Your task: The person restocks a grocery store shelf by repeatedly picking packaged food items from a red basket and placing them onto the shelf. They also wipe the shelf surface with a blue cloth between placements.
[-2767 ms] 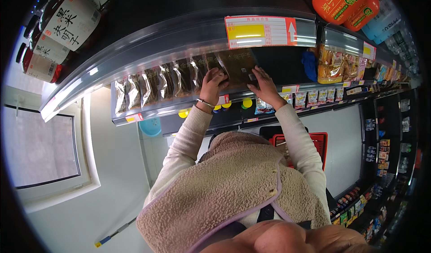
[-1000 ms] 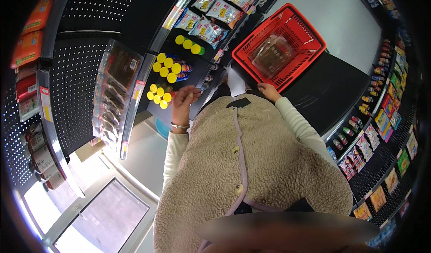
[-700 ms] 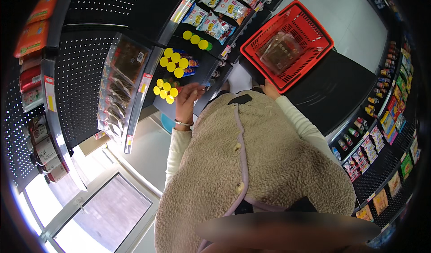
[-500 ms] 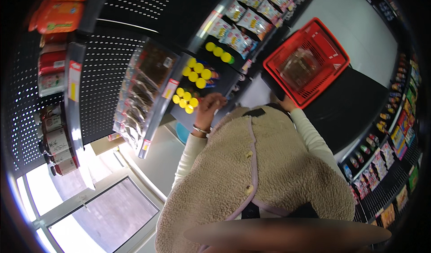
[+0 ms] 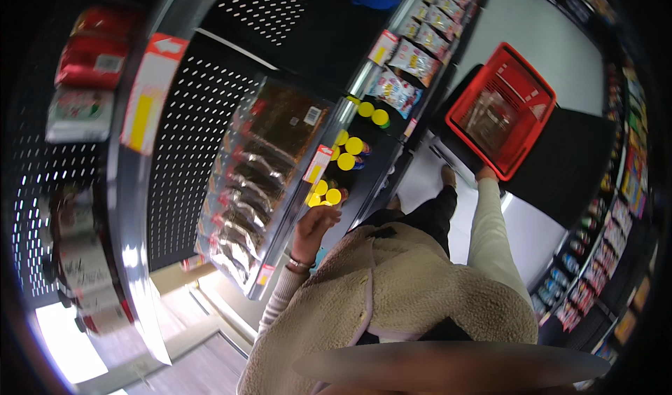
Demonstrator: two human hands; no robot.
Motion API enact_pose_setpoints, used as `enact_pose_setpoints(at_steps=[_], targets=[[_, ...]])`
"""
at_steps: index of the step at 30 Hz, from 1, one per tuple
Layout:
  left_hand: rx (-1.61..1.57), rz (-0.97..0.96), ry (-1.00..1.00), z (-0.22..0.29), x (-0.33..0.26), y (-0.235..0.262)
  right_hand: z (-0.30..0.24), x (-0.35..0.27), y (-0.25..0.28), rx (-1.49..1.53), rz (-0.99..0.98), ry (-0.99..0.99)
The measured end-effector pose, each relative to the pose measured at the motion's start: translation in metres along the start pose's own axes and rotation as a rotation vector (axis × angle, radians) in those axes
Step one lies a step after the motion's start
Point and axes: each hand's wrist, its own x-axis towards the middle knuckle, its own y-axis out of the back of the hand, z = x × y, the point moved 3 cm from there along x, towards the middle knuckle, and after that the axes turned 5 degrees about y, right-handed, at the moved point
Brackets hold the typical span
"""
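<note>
My right hand (image 5: 486,174) grips the near edge of a red plastic shopping basket (image 5: 519,165), with the arm stretched out. Inside the basket lies a clear plastic package (image 5: 488,117) with something brownish in it. My left hand (image 5: 316,227) is beside the shelf edge, its fingers loosely bent and nothing visible in them. Closest to it are containers with yellow lids (image 5: 333,197) on a low shelf. Just left of that hand, a row of clear and brown flat packs (image 5: 255,178) stands on a higher shelf.
Small colourful bags (image 5: 414,62) line the shelf ahead. Red packs (image 5: 94,62) and dark-lidded jars (image 5: 84,255) fill the left shelves. A black surface (image 5: 567,164) lies right of the basket, with snack shelves (image 5: 595,262) beyond. My foot (image 5: 448,176) shows on the pale floor.
My view has shifted, and the left shelves look closer. The basket appears farther right, with my right arm reaching out straighter. My left hand sits lower beside the flat packs; my leg now shows.
</note>
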Motion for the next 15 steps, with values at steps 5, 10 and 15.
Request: enact_pose_setpoints(at_steps=[5,10,15], targets=[[-0.048,-0.042,0.066,-0.003,-0.001,0.018,-0.024,-0.032,-0.031,-0.049,0.209,-0.051],[-0.089,-0.046,-0.003,0.009,-0.002,0.017,-0.071,-0.11,-0.04,-0.074,-0.022,0.063],[-0.127,0.022,-0.155,0.023,0.0,0.026,-0.075,-0.141,-0.066,-0.036,-0.449,0.092]])
